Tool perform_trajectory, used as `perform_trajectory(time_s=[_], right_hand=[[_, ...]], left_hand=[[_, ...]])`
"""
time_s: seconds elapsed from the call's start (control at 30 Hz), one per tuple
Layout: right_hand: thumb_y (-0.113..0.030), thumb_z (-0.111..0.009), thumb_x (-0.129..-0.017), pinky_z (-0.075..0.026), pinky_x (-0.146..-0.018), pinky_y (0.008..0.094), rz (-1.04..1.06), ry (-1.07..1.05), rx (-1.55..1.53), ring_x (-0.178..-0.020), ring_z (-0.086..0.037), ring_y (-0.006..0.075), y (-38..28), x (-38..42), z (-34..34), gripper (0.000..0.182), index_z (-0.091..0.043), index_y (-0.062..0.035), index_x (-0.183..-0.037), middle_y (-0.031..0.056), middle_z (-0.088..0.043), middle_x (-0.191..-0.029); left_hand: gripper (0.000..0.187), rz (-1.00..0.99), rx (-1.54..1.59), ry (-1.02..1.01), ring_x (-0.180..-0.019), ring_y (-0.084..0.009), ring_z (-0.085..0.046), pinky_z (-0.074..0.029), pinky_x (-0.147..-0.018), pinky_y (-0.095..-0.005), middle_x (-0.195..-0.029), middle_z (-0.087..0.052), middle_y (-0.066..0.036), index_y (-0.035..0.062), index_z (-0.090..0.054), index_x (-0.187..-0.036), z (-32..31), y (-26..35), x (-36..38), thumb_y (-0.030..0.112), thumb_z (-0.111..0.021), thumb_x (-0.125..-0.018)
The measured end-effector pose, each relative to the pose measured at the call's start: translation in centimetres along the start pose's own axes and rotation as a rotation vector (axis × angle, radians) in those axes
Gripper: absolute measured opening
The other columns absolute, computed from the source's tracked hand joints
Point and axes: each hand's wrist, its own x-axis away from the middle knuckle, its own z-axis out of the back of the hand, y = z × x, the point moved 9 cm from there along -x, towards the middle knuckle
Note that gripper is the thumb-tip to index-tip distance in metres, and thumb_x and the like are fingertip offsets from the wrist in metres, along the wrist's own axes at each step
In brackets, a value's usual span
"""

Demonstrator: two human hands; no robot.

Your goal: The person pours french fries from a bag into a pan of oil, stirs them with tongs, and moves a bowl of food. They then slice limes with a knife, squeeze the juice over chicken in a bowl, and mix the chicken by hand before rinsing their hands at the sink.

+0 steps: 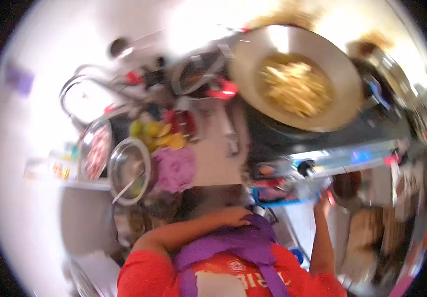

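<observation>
My left hand (234,216) is closed on a bunched purple apron (223,243) in front of my body; its fingertips are blurred. To the right, my right hand (325,197) reaches forward below the stove's front edge, beside a blue-rimmed tray (280,202) holding small items. Motion smears its fingers, so whether they grip anything cannot be made out. Ahead of both hands a wide wok (243,74) sits on the black stove (277,141). Pale yellow strips of food (297,88) lie in liquid inside it.
At left stand a bowl of pinkish pieces (96,154) and a clear bowl (129,185) with a utensil in it. Near them are green limes (144,128), yellow pieces (171,141) and a pink flower-shaped item (175,168). A sink faucet (82,79) rises behind.
</observation>
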Motion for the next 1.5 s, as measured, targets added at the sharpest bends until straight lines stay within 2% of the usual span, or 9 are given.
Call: perform_trajectory(time_s=[0.03,0.17,0.37,0.47,0.53,0.63,0.87,1.17,1.5], right_hand=[[-0.004,-0.047,-0.083,-0.043,-0.088,0.0364,0.299,0.304,-0.338,-0.100,-0.056,0.0280,2.1,-0.9,0.2,0.034,-0.053,-0.0011,-0.116,0.0179,-0.058,-0.112],[-0.011,-0.045,-0.090,-0.043,-0.089,0.0343,0.494,-0.062,0.038,-0.099,-0.056,0.0235,-3.5,6.2,-2.7,0.023,-0.058,-0.0016,-0.107,0.0140,-0.061,-0.104],[-0.013,-0.048,-0.088,-0.045,-0.085,0.0355,0.619,-1.056,0.401,-0.097,-0.058,0.0266,-6.9,15.7,-15.2,0.025,-0.058,-0.0026,-0.108,0.0159,-0.062,-0.102],[-0.014,-0.050,-0.087,-0.045,-0.084,0.0361,0.695,-1.189,0.502,-0.096,-0.060,0.0281,-11.9,17.9,-16.2,0.026,-0.059,-0.0031,-0.109,0.0168,-0.062,-0.100],[-0.015,-0.051,-0.087,-0.046,-0.083,0.0365,0.742,-1.185,0.500,-0.095,-0.060,0.0292,-16.6,18.9,-15.8,0.026,-0.059,-0.0034,-0.109,0.0175,-0.063,-0.099],[-0.014,-0.052,-0.085,-0.046,-0.083,0.0375,0.964,-1.037,0.179,-0.095,-0.060,0.0315,-27.0,21.5,-13.9,0.028,-0.058,-0.0029,-0.110,0.0185,-0.062,-0.101],[-0.018,-0.062,-0.074,-0.036,-0.093,0.0452,1.670,-0.230,0.035,-0.110,-0.047,0.0347,-50.5,32.9,-12.8,0.040,-0.056,-0.0023,-0.111,0.0139,-0.053,-0.118],[-0.020,-0.066,-0.064,-0.039,-0.088,0.0432,1.612,-0.181,0.278,-0.104,-0.048,0.0325,-50.7,30.7,-15.4,0.047,-0.058,-0.0113,-0.109,0.0124,-0.053,-0.111],[-0.026,-0.056,-0.086,-0.043,-0.064,0.0260,0.614,0.008,-0.715,-0.073,-0.055,0.0120,-44.7,21.7,-6.1,0.029,-0.057,-0.0085,-0.109,0.0019,-0.059,-0.085]], left_hand=[[0.037,0.130,0.232,0.092,-0.101,-0.0360,-0.054,-0.042,-0.088,-0.0427,-0.108,-0.057,-0.019,0.0040,-0.056,-0.111,-0.4,-3.7,1.6,0.029,-0.056,-0.084],[0.039,0.345,0.444,0.669,-0.093,-0.0399,-0.057,-0.044,-0.084,-0.0466,-0.101,-0.059,-0.022,0.0062,-0.054,-0.116,-13.1,-27.6,6.7,0.033,-0.044,-0.090],[0.041,0.745,0.455,0.476,-0.096,-0.0395,-0.056,-0.043,-0.084,-0.0459,-0.105,-0.058,-0.023,0.0036,-0.053,-0.116,-18.8,-22.9,14.0,0.033,-0.039,-0.092],[0.047,0.898,0.714,0.921,-0.101,-0.0365,-0.052,-0.041,-0.087,-0.0469,-0.111,-0.054,-0.021,0.0051,-0.049,-0.119,-14.5,-23.4,19.1,0.041,-0.037,-0.091],[0.060,0.586,1.538,1.730,-0.109,-0.0306,-0.046,-0.037,-0.092,-0.0493,-0.120,-0.047,-0.014,0.0099,-0.043,-0.125,-8.9,-21.4,25.6,0.057,-0.035,-0.087],[0.063,0.080,1.712,2.029,-0.122,-0.0269,-0.035,-0.030,-0.100,-0.0526,-0.135,-0.034,-0.009,0.0148,-0.033,-0.132,2.0,-13.8,33.8,0.058,-0.041,-0.087],[0.046,-0.139,1.784,1.476,-0.113,-0.0286,-0.049,-0.045,-0.090,-0.0514,-0.122,-0.049,-0.013,0.0071,-0.041,-0.125,8.3,-15.0,34.5,0.019,-0.056,-0.084],[0.025,0.093,1.810,1.343,-0.080,-0.0263,-0.059,-0.053,-0.070,-0.0382,-0.091,-0.056,-0.013,-0.0026,-0.051,-0.101,7.1,-17.3,39.3,0.007,-0.053,-0.077],[0.024,-0.122,1.502,0.755,-0.095,-0.0245,-0.060,-0.050,-0.083,-0.0369,-0.105,-0.061,-0.013,-0.0002,-0.055,-0.108,10.8,-17.3,32.7,0.012,-0.049,-0.088]])
